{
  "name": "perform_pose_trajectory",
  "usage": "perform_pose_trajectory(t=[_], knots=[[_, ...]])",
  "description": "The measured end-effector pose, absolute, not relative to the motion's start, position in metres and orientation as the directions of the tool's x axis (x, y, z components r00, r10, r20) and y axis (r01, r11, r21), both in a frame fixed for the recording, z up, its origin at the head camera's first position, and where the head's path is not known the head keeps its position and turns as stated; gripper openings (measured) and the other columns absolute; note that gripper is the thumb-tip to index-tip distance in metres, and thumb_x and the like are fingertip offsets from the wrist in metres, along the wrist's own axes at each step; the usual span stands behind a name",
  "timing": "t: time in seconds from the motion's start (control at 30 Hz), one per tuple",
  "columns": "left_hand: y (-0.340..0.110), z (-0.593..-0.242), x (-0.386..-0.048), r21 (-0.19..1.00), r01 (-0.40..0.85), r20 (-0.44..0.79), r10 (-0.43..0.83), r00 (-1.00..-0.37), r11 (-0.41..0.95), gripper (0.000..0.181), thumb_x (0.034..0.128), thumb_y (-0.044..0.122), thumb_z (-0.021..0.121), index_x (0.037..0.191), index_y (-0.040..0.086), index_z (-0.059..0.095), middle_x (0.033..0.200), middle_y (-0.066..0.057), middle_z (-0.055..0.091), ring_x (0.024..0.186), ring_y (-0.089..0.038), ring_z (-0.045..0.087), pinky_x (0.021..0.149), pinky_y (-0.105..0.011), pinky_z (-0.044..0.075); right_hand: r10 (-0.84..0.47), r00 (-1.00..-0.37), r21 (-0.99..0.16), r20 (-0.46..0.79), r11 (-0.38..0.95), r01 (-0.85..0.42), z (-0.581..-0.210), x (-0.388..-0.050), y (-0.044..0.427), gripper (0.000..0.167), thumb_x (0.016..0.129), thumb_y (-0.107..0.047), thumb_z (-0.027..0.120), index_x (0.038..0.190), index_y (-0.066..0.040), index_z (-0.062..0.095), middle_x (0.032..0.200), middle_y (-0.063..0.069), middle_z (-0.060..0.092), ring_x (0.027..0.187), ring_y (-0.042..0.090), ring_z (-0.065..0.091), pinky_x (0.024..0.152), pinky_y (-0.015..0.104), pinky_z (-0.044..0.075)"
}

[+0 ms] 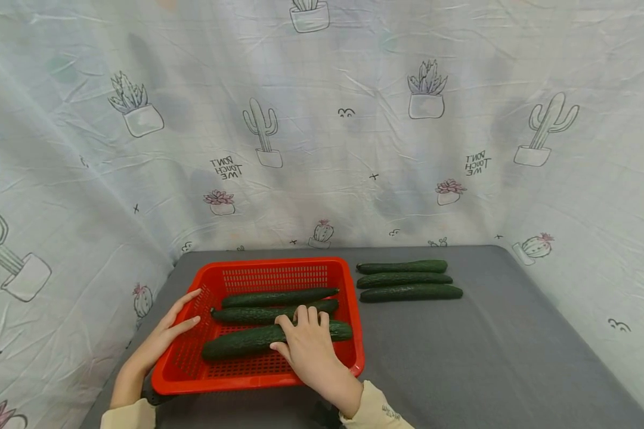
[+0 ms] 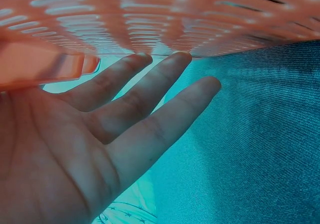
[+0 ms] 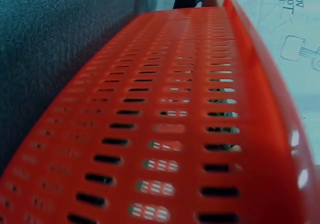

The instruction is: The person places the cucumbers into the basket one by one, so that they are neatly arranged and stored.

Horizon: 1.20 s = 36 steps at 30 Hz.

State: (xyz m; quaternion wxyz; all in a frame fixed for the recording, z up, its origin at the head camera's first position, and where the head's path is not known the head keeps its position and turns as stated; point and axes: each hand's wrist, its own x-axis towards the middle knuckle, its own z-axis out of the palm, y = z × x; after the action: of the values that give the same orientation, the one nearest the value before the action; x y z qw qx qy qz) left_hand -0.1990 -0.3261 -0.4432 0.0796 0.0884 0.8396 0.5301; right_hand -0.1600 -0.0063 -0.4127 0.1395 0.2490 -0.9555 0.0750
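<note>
Grey flat table (image 1: 434, 351): red slotted plastic basket (image 1: 231, 384) was touched by straight-fingered left hand (image 1: 158, 342); inside, frontmost long green cucumber (image 1: 241, 342), likely stiff, slightly slippery, best held mid-length, was gripped by right hand (image 1: 312, 350).

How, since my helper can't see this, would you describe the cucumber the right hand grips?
On the grey table sits a red basket. Of its three cucumbers, find the frontmost one, under the right hand; it looks thickest.
</note>
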Motion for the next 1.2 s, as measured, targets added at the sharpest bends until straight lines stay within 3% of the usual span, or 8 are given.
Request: perform_pose_trajectory(t=[0.27, 0.67, 1.2], knots=[[-0.326, -0.444, -0.199, 0.902, 0.069, -0.034, 0.231, -0.972, 0.427, 0.060, 0.0981, 0.026, 0.045, 0.149, 0.022, 0.014, 0.155, -0.011, 0.002, 0.138, -0.041, -0.004, 0.093, -0.073, 0.009, -0.466, -0.827, -0.031, 0.315, 0.865, -0.500, -0.425, -0.168, -0.018, 0.037, 0.083, -0.056, 0.054, 0.109, -0.030, 0.055, 0.094, -0.001, 0.045, 0.077, 0.017, 0.031, 0.071, 0.033, 0.025], [-0.326, -0.444, -0.201, 0.904, 0.075, -0.030, 0.237, -0.971, 0.420, 0.060, 0.0983, 0.025, 0.044, 0.150, 0.021, 0.014, 0.155, -0.012, 0.002, 0.138, -0.041, -0.002, 0.094, -0.071, 0.012, -0.454, -0.851, -0.090, 0.263, 0.867, -0.490, -0.429, -0.169, -0.024, 0.038, 0.077, -0.054, 0.062, 0.109, -0.033, 0.055, 0.094, -0.002, 0.047, 0.075, 0.017, 0.031, 0.067, 0.033, 0.020], [-0.326, -0.443, -0.200, 0.908, 0.070, -0.032, 0.234, -0.972, 0.413, 0.060, 0.0981, 0.024, 0.044, 0.149, 0.019, 0.015, 0.155, -0.013, 0.003, 0.138, -0.041, -0.004, 0.094, -0.072, 0.009, -0.422, -0.896, -0.058, 0.135, 0.900, -0.432, -0.427, -0.169, -0.026, 0.036, 0.077, -0.055, 0.062, 0.105, -0.034, 0.054, 0.093, -0.004, 0.049, 0.074, 0.017, 0.033, 0.069, 0.034, 0.023]])
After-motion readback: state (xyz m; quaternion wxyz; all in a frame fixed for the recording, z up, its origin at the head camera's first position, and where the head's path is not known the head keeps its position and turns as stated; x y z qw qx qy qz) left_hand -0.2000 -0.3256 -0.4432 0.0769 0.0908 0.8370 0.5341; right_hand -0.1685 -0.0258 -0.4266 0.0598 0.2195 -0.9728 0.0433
